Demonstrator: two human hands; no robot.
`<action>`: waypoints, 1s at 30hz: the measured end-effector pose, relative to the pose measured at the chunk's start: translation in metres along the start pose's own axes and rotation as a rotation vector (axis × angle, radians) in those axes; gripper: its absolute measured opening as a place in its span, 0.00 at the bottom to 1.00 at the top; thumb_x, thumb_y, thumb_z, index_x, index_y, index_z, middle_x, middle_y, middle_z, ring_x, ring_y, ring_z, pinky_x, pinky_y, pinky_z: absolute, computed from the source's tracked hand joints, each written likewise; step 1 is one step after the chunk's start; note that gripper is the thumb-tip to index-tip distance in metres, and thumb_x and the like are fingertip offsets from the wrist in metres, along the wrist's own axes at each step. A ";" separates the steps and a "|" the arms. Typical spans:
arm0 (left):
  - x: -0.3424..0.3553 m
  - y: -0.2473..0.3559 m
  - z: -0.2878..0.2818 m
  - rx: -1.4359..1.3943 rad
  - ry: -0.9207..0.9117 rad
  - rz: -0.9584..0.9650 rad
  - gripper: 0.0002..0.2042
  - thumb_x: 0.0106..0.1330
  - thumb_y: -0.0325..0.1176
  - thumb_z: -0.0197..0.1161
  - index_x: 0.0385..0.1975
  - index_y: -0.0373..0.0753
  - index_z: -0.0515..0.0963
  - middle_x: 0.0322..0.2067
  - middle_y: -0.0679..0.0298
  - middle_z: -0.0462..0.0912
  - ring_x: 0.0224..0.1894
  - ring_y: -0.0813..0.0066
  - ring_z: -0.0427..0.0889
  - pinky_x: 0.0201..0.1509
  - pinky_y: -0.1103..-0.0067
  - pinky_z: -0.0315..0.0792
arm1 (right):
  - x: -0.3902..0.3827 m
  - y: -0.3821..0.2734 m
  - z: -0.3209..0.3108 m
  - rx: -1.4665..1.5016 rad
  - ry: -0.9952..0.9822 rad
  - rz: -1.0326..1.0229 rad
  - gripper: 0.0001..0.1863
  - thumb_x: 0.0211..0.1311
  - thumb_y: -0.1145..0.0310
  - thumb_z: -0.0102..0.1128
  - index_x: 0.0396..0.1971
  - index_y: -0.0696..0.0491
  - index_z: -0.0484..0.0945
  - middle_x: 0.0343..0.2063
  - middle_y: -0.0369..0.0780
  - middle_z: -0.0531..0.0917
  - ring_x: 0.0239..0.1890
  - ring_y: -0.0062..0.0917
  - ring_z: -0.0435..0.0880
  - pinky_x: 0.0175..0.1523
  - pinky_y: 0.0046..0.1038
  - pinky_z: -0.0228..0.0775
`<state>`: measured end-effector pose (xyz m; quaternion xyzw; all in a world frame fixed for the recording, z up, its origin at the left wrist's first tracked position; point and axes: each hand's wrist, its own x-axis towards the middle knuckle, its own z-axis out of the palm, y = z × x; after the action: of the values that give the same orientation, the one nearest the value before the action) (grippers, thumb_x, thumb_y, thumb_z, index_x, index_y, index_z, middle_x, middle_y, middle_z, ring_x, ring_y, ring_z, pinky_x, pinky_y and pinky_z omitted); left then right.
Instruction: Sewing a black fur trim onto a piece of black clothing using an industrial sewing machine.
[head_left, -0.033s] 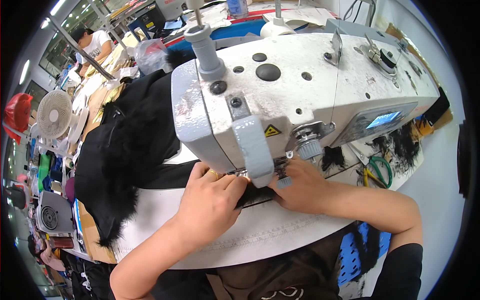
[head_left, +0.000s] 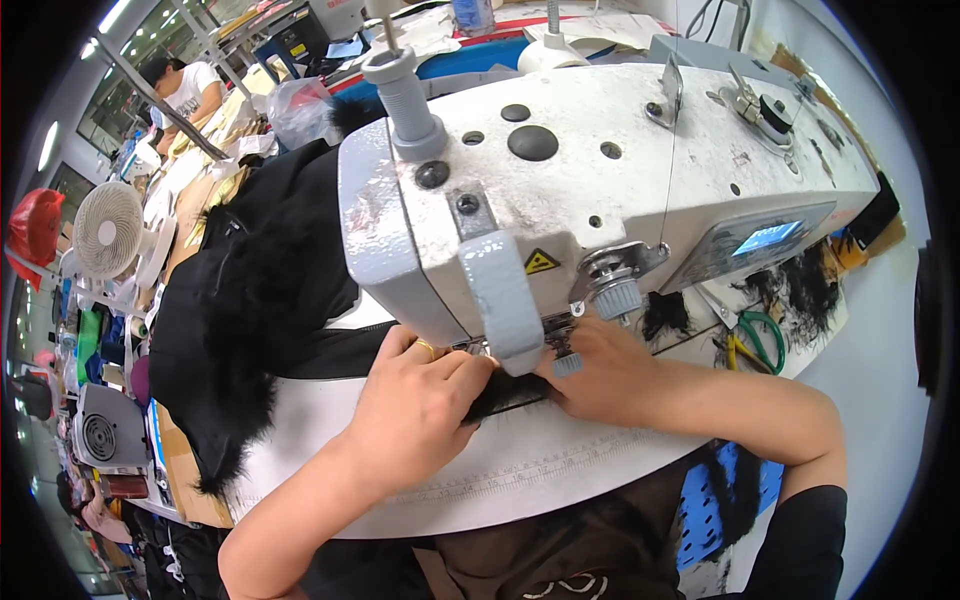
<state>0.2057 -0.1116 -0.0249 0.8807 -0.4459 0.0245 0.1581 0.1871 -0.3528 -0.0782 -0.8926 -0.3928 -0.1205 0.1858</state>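
- One black garment (head_left: 250,300) spreads L of machine (head_left: 590,150), running under it.
- L hand (head_left: 415,405) curled on it; R hand (head_left: 605,375) tips hidden, grip can't tell.
- Step: prob. stitching; next move needs even feed.

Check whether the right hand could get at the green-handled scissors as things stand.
Probably yes: the green-handled scissors lie farther right, handles apparently uncovered, though the right hand would first have to leave the black fabric.

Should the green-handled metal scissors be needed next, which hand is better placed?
Probably the right hand: it is nearer the green-handled metal scissors, which lie on its side. The left hand, farther off, would likely have to reach past the right.
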 end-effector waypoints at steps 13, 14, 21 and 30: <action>0.008 -0.010 0.000 0.546 -0.128 0.168 0.12 0.56 0.29 0.61 0.39 0.36 0.84 0.38 0.63 0.84 0.50 0.62 0.81 0.63 0.64 0.68 | 0.005 0.000 -0.024 -0.177 -0.128 -0.074 0.06 0.51 0.67 0.62 0.22 0.52 0.84 0.33 0.39 0.83 0.49 0.34 0.82 0.49 0.36 0.76; 0.005 -0.010 0.006 0.519 -0.155 0.140 0.10 0.55 0.30 0.62 0.36 0.37 0.85 0.38 0.62 0.84 0.52 0.60 0.79 0.63 0.62 0.68 | 0.004 -0.002 -0.016 -0.237 -0.018 -0.109 0.05 0.48 0.67 0.63 0.20 0.52 0.84 0.32 0.39 0.82 0.49 0.34 0.81 0.49 0.35 0.76; 0.008 -0.017 0.042 0.604 -0.025 0.053 0.09 0.48 0.31 0.64 0.27 0.40 0.90 0.40 0.59 0.84 0.53 0.54 0.78 0.62 0.55 0.68 | 0.000 0.007 0.004 -0.456 -0.021 -0.073 0.07 0.60 0.65 0.62 0.38 0.43 0.84 0.36 0.37 0.84 0.37 0.33 0.85 0.29 0.35 0.74; -0.006 -0.004 0.052 0.669 -0.076 0.073 0.08 0.42 0.33 0.63 0.18 0.38 0.87 0.28 0.55 0.83 0.45 0.52 0.79 0.65 0.45 0.66 | 0.002 0.009 -0.006 -0.424 0.131 -0.134 0.09 0.49 0.65 0.67 0.32 0.49 0.84 0.27 0.33 0.79 0.34 0.33 0.82 0.33 0.36 0.73</action>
<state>0.1996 -0.1205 -0.0767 0.8675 -0.4499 0.1423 -0.1574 0.1949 -0.3596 -0.0739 -0.8739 -0.4040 -0.2701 0.0110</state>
